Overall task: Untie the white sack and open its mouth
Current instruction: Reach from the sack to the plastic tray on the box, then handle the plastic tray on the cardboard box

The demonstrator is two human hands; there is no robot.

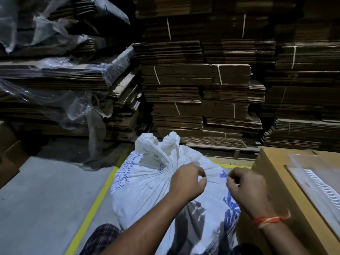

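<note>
A full white woven sack (147,183) with blue print stands on the floor in front of me. Its neck (166,163) is still gathered tight, and the bunched mouth (158,144) sticks up behind it. My left hand (187,181) is just right of the neck, thumb and fingers pinched together. My right hand (246,188) hovers over the sack's right shoulder, pinched the same way, an orange thread around its wrist. Each hand seems to grip an end of a thin tie string, which is barely visible.
A large cardboard box (276,181) presses against the sack's right side. Tall stacks of flattened, strapped cartons (202,89) fill the back, some on the left under clear plastic wrap (77,100). A yellow floor line (92,208) runs left of the sack on grey concrete.
</note>
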